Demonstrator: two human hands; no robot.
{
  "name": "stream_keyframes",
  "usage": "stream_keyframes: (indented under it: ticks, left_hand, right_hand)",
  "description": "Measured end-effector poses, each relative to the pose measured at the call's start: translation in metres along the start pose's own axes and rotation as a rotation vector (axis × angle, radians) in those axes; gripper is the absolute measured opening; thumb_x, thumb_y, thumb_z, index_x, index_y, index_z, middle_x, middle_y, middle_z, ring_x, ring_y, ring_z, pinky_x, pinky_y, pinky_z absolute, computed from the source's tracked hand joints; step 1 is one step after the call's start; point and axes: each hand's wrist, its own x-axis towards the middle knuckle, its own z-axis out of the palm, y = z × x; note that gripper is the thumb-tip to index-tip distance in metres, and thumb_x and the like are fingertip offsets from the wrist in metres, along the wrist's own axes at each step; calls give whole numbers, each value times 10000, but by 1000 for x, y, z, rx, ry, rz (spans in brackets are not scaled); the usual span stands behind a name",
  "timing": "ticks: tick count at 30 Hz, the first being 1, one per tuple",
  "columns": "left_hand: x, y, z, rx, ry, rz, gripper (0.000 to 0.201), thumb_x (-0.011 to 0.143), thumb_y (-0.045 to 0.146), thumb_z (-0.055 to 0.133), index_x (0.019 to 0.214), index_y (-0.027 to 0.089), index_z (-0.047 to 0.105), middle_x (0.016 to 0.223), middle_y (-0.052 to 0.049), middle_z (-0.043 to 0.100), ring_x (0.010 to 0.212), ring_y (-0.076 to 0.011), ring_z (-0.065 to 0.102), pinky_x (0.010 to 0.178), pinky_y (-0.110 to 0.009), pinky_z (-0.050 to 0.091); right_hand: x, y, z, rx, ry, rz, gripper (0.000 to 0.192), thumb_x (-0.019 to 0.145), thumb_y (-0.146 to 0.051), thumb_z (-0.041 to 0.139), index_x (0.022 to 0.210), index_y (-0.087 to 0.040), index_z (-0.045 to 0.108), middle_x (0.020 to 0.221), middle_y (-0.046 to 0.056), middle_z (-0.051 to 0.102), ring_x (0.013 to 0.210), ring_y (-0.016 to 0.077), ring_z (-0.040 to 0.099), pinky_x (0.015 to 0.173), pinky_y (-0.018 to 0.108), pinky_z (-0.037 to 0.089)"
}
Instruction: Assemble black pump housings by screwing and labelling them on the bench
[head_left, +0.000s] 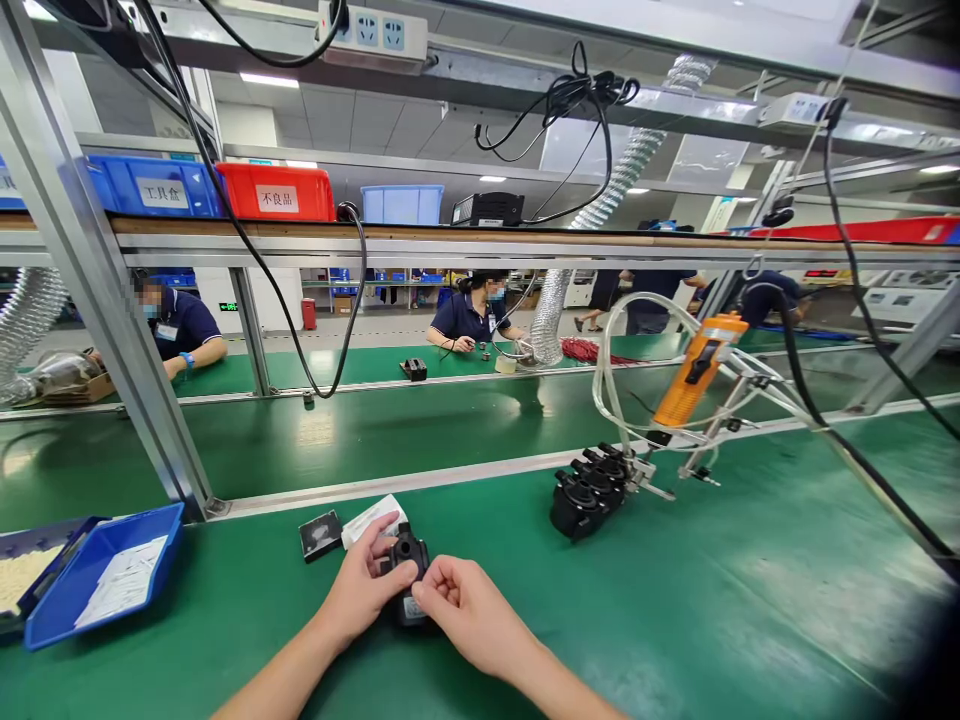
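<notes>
Labels readable: "工具盒" on blue bin [154, 186], "不良品" on red bin [277, 192], both on upper shelf; third, paler blue bin [402, 204] beside them, no label seen. Small black pump [406, 575] at bottom centre on green desk [675, 600], held between both hands, round black port on top, pale sticker on front, text too small to read. Left hand [364, 585] gripping pump's left side, fingers closed on it, thumb across the front. Right hand [465, 605] touching pump's right side, fingers curled together, pinching at its edge. One black square part [320, 534] and one white packet [371, 518] just behind left hand, lying flat. One blue tray [105, 570] with white paper at far left, near a second tray [22, 570] of pale small pieces. Cluster of black pumps [589, 492] further right, stacked close, exact count unclear. One orange tool [694, 372] hung tilted in a metal frame above cluster, clear tubing looped round it. Power strip [375, 30] overhead, two sockets visible. Two seated people in dark shirts across the belt, more standing behind, right.
</notes>
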Motion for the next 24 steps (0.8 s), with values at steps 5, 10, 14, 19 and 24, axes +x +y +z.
stream_keyframes:
  ticks: [5,10,14,19,24]
  left_hand:
    - [1,-1,0,0,4,4,1005,734,560,920,1513,162,426,1191,-145,719,1047,-257,683,993,-389,489]
    - [1,-3,0,9,4,16,981,749,555,912,1507,157,434,1160,-141,732,1042,-259,684,992,-392,489]
    - [2,-5,-1,12,-1,19,962,758,553,907,1504,167,439,1196,-149,727,1072,-267,687,1004,-397,494]
    - [2,-8,-4,13,-6,25,915,775,527,902,1499,196,451,1188,-125,728,1067,-259,699,997,-384,502]
    - [3,-10,-5,9,-4,31,882,786,503,901,1491,204,462,1202,-124,729,1063,-258,709,994,-385,508]
  right_hand:
    - [-7,-4,2,-157,63,-79,293,965,-381,617,748,-204,531,638,-42,501,593,124,416,548,251,291]
    - [-11,-4,5,-312,128,-183,279,989,-364,571,759,-209,549,654,-25,569,597,140,468,579,269,316]
    - [-10,-3,7,-247,121,-142,305,1005,-403,550,763,-216,534,641,-33,550,584,139,456,557,266,306]
    - [-10,-2,6,-224,121,-132,323,1007,-424,552,759,-219,519,643,-38,545,586,137,451,557,262,302]
    - [-11,2,11,-298,137,-173,312,1017,-414,539,769,-225,520,643,-37,568,578,144,479,573,274,304]
